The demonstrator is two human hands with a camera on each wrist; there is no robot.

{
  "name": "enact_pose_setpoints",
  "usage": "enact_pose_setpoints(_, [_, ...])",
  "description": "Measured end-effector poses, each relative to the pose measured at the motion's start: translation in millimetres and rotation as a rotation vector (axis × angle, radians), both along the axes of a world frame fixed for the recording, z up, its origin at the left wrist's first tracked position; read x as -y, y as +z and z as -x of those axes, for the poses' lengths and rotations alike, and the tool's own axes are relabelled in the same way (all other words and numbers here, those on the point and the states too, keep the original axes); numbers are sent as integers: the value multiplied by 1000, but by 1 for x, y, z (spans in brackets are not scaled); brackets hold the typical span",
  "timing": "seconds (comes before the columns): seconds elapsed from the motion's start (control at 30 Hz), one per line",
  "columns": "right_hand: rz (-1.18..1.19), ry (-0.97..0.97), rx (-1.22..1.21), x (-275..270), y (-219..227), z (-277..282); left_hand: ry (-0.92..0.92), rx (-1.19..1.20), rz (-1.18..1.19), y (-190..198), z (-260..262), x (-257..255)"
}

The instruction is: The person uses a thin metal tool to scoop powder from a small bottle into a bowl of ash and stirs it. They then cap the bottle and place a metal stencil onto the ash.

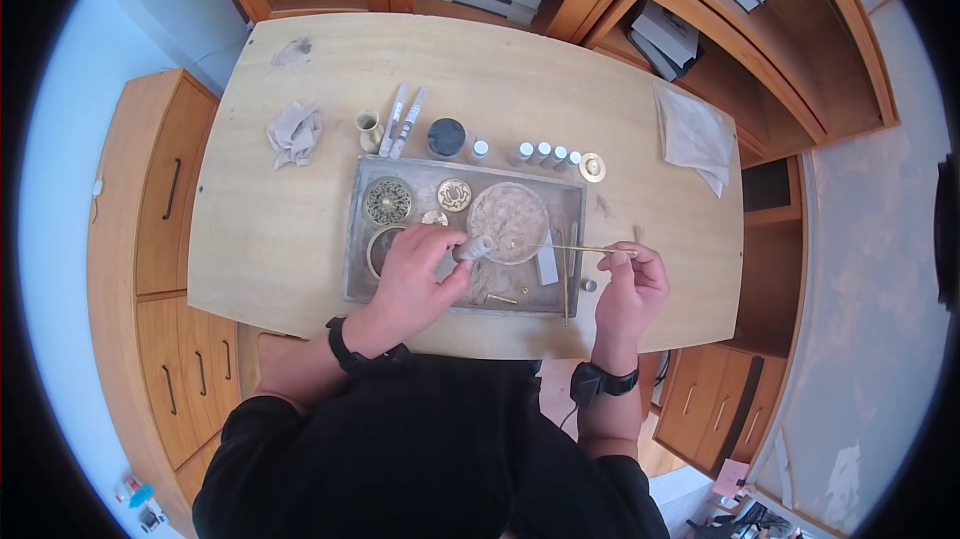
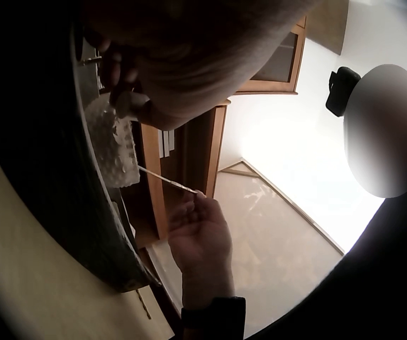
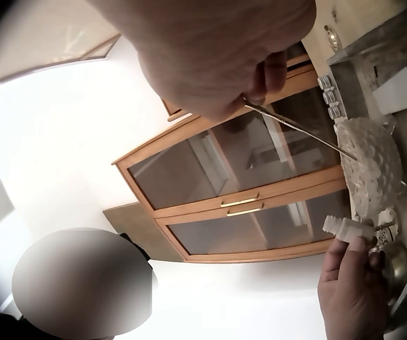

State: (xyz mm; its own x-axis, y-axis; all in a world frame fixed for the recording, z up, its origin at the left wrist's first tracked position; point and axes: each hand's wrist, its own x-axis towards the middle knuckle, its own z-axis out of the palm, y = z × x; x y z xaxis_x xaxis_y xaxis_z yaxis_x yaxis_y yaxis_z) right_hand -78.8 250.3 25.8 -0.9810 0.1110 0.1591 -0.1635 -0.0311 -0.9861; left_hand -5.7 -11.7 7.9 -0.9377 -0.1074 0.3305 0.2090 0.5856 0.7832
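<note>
I'm gripping a vial (image 1: 474,249) in my left hand (image 1: 416,266) near the bowl (image 3: 377,166) and pinching a thin metal stick (image 1: 580,248) in my right hand (image 1: 630,289); I should be holding both steady, avoiding spills. The bumpy, translucent bowl is containing pale powder (image 1: 502,209); the rectangular tray (image 1: 352,229) is resting on the wooden tabletop (image 1: 270,239).

We see a bumpy, glassy bowl (image 3: 371,166). The little bottle (image 3: 348,229) is glass or plastic; we can't tell which. The thin stick (image 1: 580,249) and lacy lid (image 1: 388,201) look like shiny metal. The table (image 1: 500,89) is smooth wood, the tray (image 1: 425,173) and crinkly cloth (image 1: 295,134) dull.
</note>
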Motion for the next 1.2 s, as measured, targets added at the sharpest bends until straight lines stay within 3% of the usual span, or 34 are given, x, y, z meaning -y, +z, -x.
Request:
enact_pose_setpoints(0.43, [23,-15,-25,2,1,-1,-1,4,14,-2,-1,0])
enact_pose_setpoints(0.53, [117,-11,-83,4,6,0,-15,5,13,-3,-1,0])
enact_pose_setpoints(0.93, [193,90,-105,18,24,-3,-29,-10,14,-4,-1,-1])
enact_pose_setpoints(1.2, [7,131,-157,20,37,-9,-32,-5,9,-3,-1,-2])
